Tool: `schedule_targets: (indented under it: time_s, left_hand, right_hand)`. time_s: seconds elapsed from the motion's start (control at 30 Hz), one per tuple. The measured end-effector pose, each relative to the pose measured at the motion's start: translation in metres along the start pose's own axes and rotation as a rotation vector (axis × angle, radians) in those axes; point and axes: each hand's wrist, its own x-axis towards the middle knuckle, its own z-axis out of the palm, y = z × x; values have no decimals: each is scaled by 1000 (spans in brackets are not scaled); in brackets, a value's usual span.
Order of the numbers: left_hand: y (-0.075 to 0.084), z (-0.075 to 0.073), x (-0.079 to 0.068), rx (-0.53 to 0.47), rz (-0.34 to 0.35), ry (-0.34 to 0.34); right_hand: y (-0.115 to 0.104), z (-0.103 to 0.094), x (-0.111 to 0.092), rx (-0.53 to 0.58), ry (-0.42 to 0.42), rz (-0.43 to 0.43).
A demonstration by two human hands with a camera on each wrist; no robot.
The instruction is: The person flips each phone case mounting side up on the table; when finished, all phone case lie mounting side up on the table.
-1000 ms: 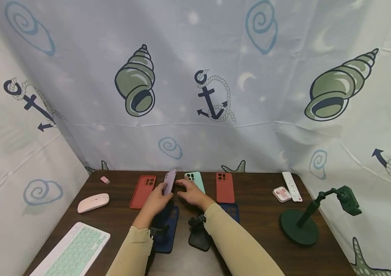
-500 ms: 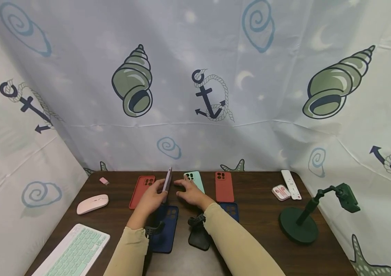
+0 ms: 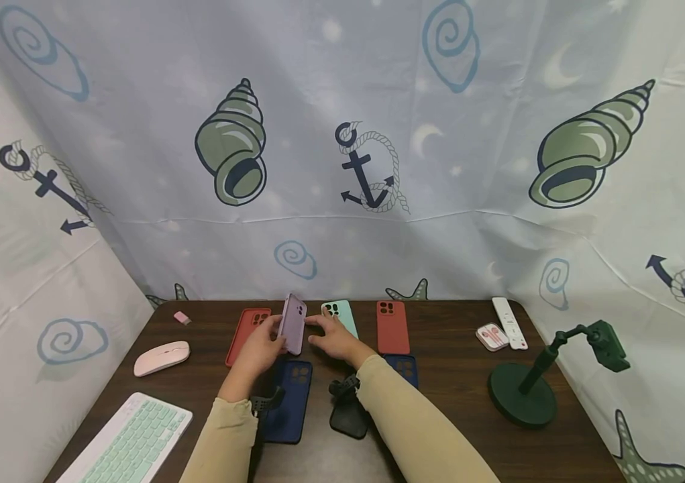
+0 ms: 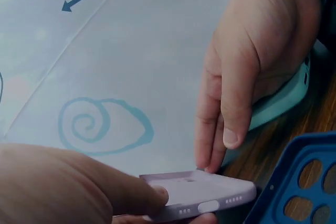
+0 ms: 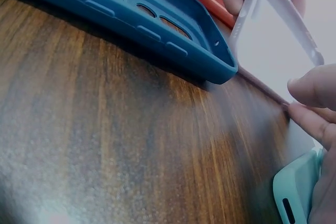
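Observation:
A light purple phone case (image 3: 294,325) stands tilted up off the table, gripped along its left side by my left hand (image 3: 257,345). In the left wrist view its hollow inside and the port cut-out on its short end show, with the left thumb (image 4: 160,195) on the inside. My right hand (image 3: 339,339) is held low over a mint phone case (image 3: 347,316), partly covering it. The right fingertips are at the purple case's right edge; firm contact cannot be told. Right thumb and fingers are spread apart. A dark blue phone case (image 3: 290,409) lies below the left hand.
Red phone cases lie at left (image 3: 245,335) and right (image 3: 393,329). Another blue case (image 3: 405,365) and a black item (image 3: 348,419) are partly under the right arm. Keyboard (image 3: 137,436) and mouse (image 3: 162,357) stand left; a green lamp (image 3: 523,396), remote (image 3: 510,324) and small box (image 3: 492,337) right.
My left hand has shifted slightly left and turned the purple case, edge-on half a second ago, so its broad face with the camera holes shows. The right hand has barely moved.

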Motion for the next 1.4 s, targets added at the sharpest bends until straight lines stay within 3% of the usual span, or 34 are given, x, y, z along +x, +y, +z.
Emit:
schedule_targets:
  time_s: [0.13, 0.3, 0.57, 0.8, 0.93, 1.1, 1.27, 1.4]
  left_hand:
    - [-3, -3, 1, 46, -11, 20]
    - [-11, -6, 0, 194, -12, 70]
    - [-20, -2, 3, 328, -21, 122]
    - [-17, 11, 4, 532, -2, 135]
    - [-15, 18, 3, 511, -21, 153]
    - [-12, 22, 0, 483, -42, 172]
    - [-7, 24, -4, 444, -30, 192]
    - [0, 25, -2, 390, 41, 228]
  right_hand:
    - [0, 0, 2, -56, -13, -53]
    - [1, 2, 4, -121, -29, -117]
    - [-1, 3, 6, -125, -24, -114]
    - [-4, -1, 2, -134, -28, -98]
    - [-5, -6, -3, -130, -36, -89]
    - [-4, -11, -4, 49, -9, -78]
    - [-7, -16, -6, 216, 84, -62]
    - [-19, -27, -9, 309, 177, -71]
